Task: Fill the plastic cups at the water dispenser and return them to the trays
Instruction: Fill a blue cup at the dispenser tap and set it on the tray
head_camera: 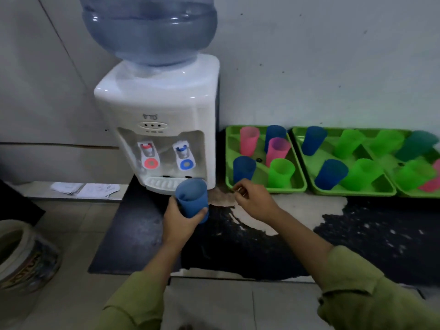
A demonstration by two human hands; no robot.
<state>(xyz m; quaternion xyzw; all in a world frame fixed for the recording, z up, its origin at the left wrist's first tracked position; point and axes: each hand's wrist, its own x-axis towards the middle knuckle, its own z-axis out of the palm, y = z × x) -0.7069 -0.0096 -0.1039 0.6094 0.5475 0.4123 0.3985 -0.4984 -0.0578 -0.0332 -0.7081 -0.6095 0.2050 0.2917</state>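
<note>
left hand (181, 222) grips blue cup (192, 201), mouth up, just below and in front of blue tap (183, 153) | right hand (252, 201) loosely curled, empty, right of tap | left nearer

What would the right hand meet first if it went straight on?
Likely the near rim of the green tray beside the dispenser, just past the right hand, then the dark blue cup behind it; depth unclear.

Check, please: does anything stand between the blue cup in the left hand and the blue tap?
Nothing visible does. The blue cup, gripped by the left hand, is in front of the drip tray, with open space up to the blue tap. The right hand is off to the side.
</note>
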